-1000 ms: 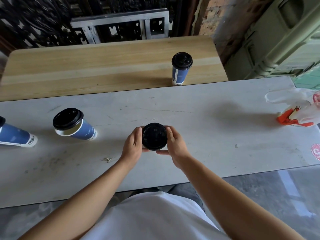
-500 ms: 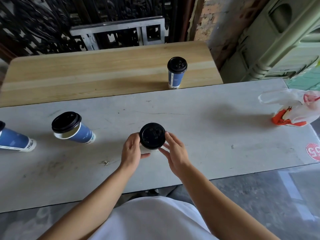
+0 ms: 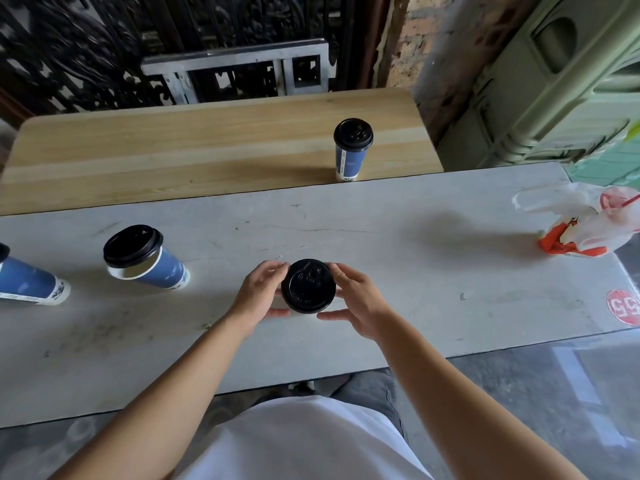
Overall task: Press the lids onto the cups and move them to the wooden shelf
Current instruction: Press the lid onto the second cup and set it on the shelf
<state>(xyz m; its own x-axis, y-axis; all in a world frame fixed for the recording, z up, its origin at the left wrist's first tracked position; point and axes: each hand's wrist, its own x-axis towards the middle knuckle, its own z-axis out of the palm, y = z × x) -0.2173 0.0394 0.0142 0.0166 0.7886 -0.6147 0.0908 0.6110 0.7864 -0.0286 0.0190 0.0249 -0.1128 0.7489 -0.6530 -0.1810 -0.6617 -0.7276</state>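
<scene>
**Both hands closing on the near lid**

Nearest the person, the left hand and the right hand are clamping from either side on the black lid of the near cup. Each is curling its fingers round the far rim and tucking its thumb in at the near edge. The cup itself is standing on the grey surface, almost wholly hidden under its lid.

The cup is likely behaving as light, thin-walled paper that buckles under a squeeze, while the lid is the stiffer part and probably snaps over the rolled lip. Pressure is best spread round the rim, not put on the wall. For the carry, the upper wall just below the lid looks the firmest hold; the lid alone could pop off. Whether the cup is holding any liquid cannot be told.

Further left a second cup is waiting, its lid seemingly perched high and not pressed home. A third cup is running off the left edge, and a plastic bag is lying far right.

Beyond, the wooden shelf is already carrying one lidded cup, upright near its near edge.
</scene>
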